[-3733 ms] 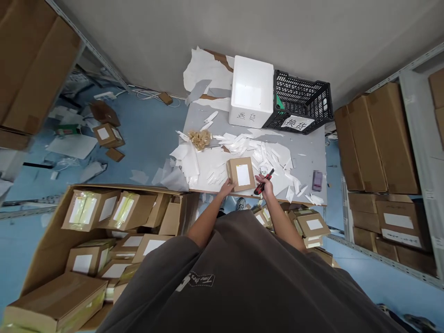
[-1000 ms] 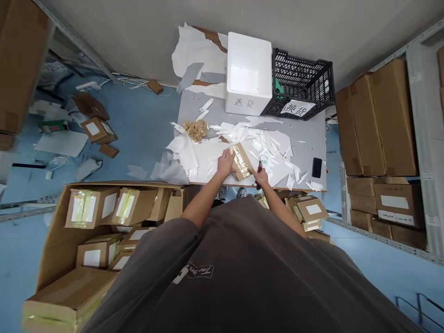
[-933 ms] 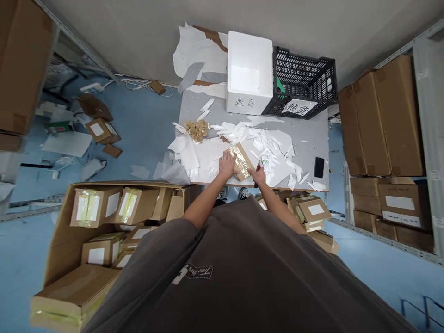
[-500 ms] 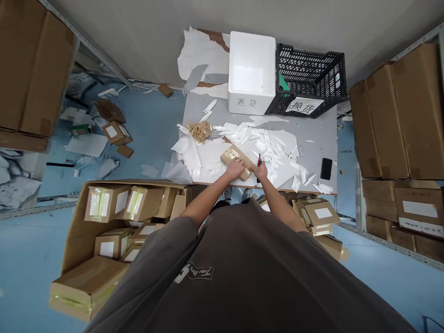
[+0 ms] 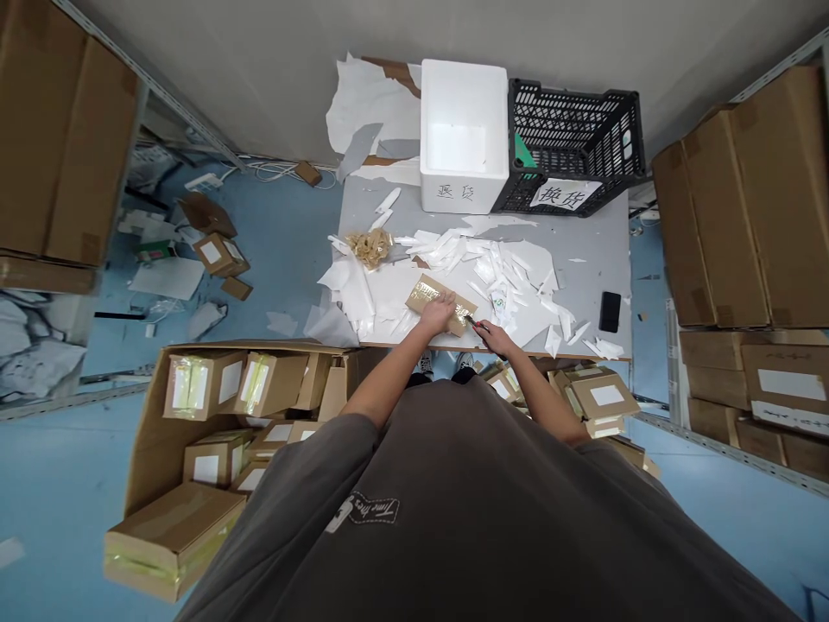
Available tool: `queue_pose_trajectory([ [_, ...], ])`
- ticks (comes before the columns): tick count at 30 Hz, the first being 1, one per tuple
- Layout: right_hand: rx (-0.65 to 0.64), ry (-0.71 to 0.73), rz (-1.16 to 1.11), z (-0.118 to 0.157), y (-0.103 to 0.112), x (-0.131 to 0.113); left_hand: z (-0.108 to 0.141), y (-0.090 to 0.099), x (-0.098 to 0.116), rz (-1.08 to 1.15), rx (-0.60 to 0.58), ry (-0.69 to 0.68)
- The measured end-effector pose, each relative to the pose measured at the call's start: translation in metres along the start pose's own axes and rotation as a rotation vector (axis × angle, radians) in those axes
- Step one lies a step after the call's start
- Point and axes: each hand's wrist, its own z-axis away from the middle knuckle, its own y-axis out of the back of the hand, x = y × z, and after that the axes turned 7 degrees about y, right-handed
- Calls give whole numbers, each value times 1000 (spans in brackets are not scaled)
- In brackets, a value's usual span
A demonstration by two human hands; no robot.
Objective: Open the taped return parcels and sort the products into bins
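Note:
A small cardboard box [image 5: 420, 294] with shiny clear tape along its top lies at a slant near the table's front edge. My left hand [image 5: 439, 311] grips it from above, its fingers across the top. In my right hand [image 5: 496, 338] is a red and black utility knife [image 5: 480, 326], its tip at the taped right end of the box. The blade itself is too small to make out clearly. Torn white scraps [image 5: 498, 268] are spread just behind the box, and a crumpled brown tape wad [image 5: 369, 248] sits to its left.
A white foam box [image 5: 464, 194] and a black plastic crate [image 5: 576, 151] stand along the table's back. A phone [image 5: 610, 312] lies at the right. Below the table on the left is a large carton [image 5: 146, 423] of parcels. Shelves with cartons [image 5: 718, 225] flank both sides.
My right hand has shifted slightly right and down and turned the utility knife from upright to pointing at the box. My left hand stays on the box, which has turned slightly.

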Motion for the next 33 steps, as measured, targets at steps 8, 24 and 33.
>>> queue_pose_trajectory([
  [8, -26, -36, -54, -4, 8, -6, -4, 4, 1, -4, -53, 16],
  [24, -63, -123, -344, 12, -12, 5, -8, 0, 0, 9, -28, 10],
  [33, -131, -33, -288, 11, -23, 7, -5, 2, -4, 15, -12, -2],
])
